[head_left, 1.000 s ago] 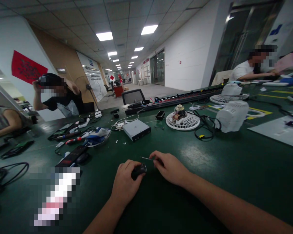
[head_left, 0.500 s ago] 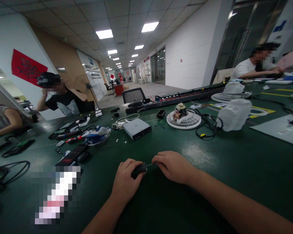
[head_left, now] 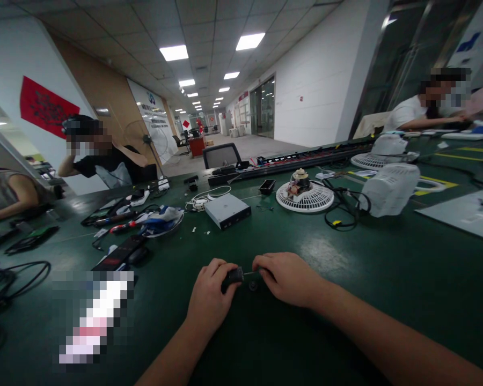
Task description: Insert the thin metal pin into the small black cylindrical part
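Observation:
My left hand [head_left: 212, 292] is closed around a short black cylinder [head_left: 235, 275], lying sideways with its end facing right. A thin metal rod [head_left: 249, 274] bridges the gap from that end to my right hand [head_left: 287, 279]. The fingers of my right hand pinch the rod's other end; what kind of tool or part it is, I cannot tell. Just below the rod, a small dark round piece [head_left: 253, 286] rests on the green table [head_left: 326, 321]. Most of the cylinder is hidden by my left fingers.
Beyond my hands sit a grey disc drive [head_left: 227, 210], a white fan grille with a motor [head_left: 305, 195] and a white housing [head_left: 390, 190]. A phone [head_left: 121, 253], cables [head_left: 12, 284] and tools lie left. People sit at both far sides.
A small dark round piece now shows on the table beneath the rod. Both hands keep their grips, nearly in place; the view has shifted slightly.

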### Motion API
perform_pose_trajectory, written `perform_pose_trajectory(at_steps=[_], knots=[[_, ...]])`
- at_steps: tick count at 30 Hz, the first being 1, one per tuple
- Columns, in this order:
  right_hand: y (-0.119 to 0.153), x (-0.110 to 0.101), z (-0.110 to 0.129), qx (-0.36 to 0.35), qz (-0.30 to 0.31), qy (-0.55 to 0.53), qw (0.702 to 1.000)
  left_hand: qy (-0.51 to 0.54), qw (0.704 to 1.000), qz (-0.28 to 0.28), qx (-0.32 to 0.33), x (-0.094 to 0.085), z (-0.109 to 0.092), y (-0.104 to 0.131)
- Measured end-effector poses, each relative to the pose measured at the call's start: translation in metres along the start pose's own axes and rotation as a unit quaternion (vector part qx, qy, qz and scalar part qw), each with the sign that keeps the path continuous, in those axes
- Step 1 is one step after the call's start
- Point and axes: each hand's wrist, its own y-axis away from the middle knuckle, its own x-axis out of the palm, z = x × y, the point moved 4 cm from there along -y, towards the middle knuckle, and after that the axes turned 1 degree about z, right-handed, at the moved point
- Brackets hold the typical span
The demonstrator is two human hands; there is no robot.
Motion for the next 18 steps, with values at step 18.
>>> perform_pose_trajectory(at_steps=[18], knots=[[-0.009,0.020,-0.005,0.069,-0.014,-0.218,0.973,0.005,0.996,0.008,-0.092,0.003,0.020,0.000]])
